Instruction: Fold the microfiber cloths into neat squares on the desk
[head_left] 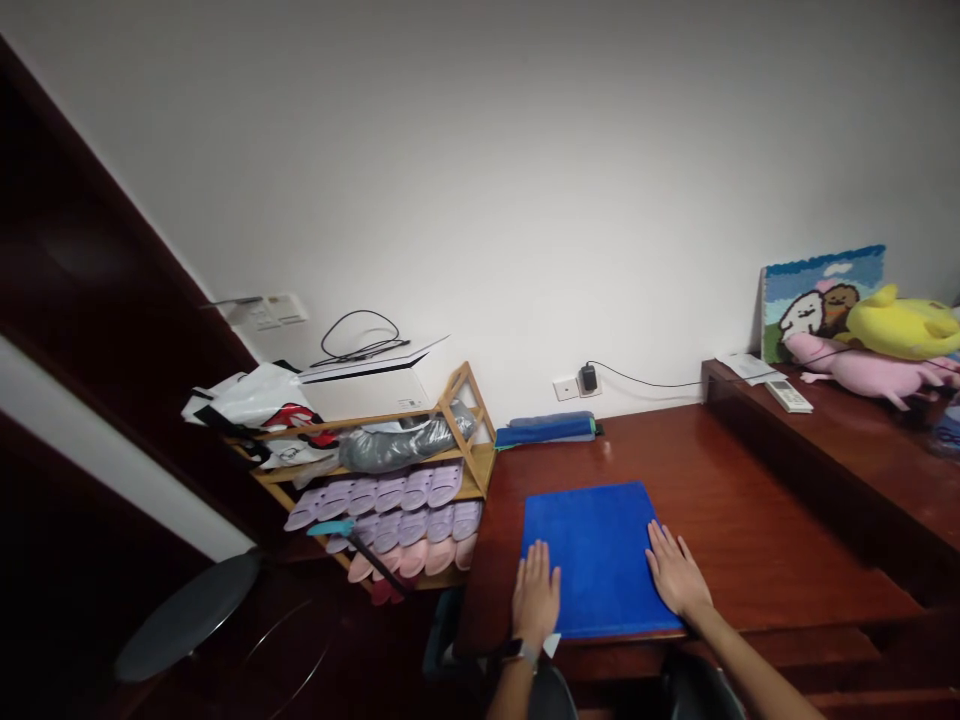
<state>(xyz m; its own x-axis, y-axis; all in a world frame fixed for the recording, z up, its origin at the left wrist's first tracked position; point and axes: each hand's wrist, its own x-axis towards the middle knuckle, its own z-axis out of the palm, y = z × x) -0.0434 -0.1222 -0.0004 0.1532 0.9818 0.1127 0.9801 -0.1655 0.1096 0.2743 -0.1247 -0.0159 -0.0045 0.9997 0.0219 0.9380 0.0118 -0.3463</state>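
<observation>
A flat blue sheet, perhaps a folder or a folded cloth (600,560), lies on the dark red wooden table (697,480) close to its front edge. My left hand (535,595) rests flat at the sheet's left edge, fingers stretched out and pointing away from me. On the opposite side, my right hand (676,572) lies flat with its fingers on the right edge of the sheet. Neither hand grips anything. A dark watch sits on my left wrist.
Behind the sheet, a folded blue bundle (546,430) lies by the wall. A shoe rack (469,465) with several purple and pink slippers stands left. A round stool (191,615) is lower left. Plush toys (862,372) and a remote control (789,396) lie on the raised surface at right.
</observation>
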